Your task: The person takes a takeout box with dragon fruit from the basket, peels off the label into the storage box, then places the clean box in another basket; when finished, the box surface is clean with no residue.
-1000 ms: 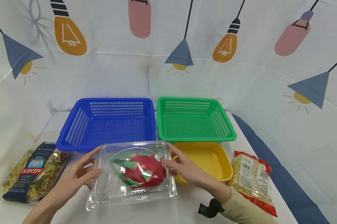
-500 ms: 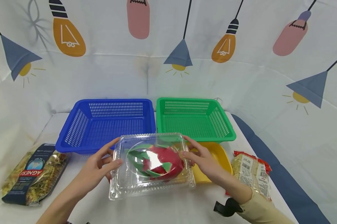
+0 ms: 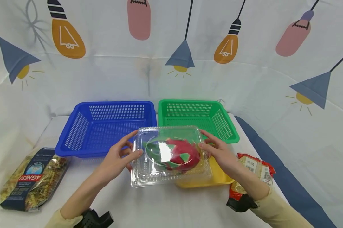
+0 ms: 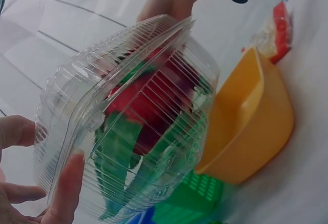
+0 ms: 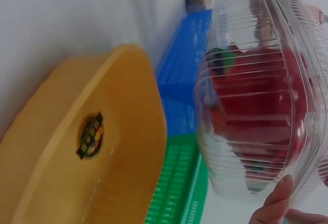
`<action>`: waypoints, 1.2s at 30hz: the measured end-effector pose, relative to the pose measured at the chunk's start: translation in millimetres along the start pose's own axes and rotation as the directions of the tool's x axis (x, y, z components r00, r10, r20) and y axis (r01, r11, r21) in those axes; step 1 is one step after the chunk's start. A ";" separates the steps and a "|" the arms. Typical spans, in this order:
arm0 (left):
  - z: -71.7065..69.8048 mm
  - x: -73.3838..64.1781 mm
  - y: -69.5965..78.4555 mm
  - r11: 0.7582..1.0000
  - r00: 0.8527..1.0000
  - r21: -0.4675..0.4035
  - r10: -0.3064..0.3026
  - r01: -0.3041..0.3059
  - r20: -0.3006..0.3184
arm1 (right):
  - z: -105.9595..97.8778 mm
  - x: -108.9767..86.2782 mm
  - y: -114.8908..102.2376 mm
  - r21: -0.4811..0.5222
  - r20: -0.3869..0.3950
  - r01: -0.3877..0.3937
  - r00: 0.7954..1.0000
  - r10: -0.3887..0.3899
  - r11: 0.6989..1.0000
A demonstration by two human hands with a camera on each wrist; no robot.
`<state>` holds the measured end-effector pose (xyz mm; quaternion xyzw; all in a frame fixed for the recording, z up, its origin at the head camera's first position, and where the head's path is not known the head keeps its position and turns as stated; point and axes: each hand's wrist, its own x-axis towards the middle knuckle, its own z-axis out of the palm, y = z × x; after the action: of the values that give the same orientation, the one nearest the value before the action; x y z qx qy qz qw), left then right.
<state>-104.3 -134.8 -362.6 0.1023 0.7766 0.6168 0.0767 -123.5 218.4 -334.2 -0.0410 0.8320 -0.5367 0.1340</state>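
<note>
A clear plastic clamshell box (image 3: 152, 175) is held up in the air between both hands, its lid closed over a red dragon fruit (image 3: 185, 155) with green leaves. At its left edge my left hand (image 3: 117, 158) grips the rim, thumb on top and fingers beneath. My right hand (image 3: 218, 153) pinches the opposite edge in the same way. Below the box, partly hidden by it, stands a yellow basin (image 3: 217, 177). In the right wrist view the basin (image 5: 123, 172) shows a dark round sticker inside, and the box (image 5: 230, 172) hangs beside it, apart from it.
A blue basket (image 3: 117, 126) and a green basket (image 3: 188, 118) stand side by side at the back. On the left lies a bag of Agnesi pasta (image 3: 31, 180). A red-edged bag (image 3: 254, 166) lies on the right, partly behind the right forearm.
Both hands have carried the box rightward and farther back, from in front of the blue basket to over the yellow basin. The baskets and bags stay in place.
</note>
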 end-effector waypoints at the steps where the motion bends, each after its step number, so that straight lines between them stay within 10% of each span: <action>1: 2.1 3.8 0.5 1.000 1.000 -0.002 -0.002 0.002 0.002 | -2.9 1.3 -0.3 0.004 -0.006 -0.004 1.000 0.004 1.000; 36: 49.5 141.5 10.2 0.987 0.997 -0.143 -0.079 0.079 0.001 | -79.6 85.8 -2.8 0.138 -0.110 -0.099 0.987 0.115 0.985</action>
<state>-228.4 -50.1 -362.9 0.0643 0.7341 0.6675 0.1065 -227.4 269.3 -316.2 0.0447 0.8023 -0.5839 0.1158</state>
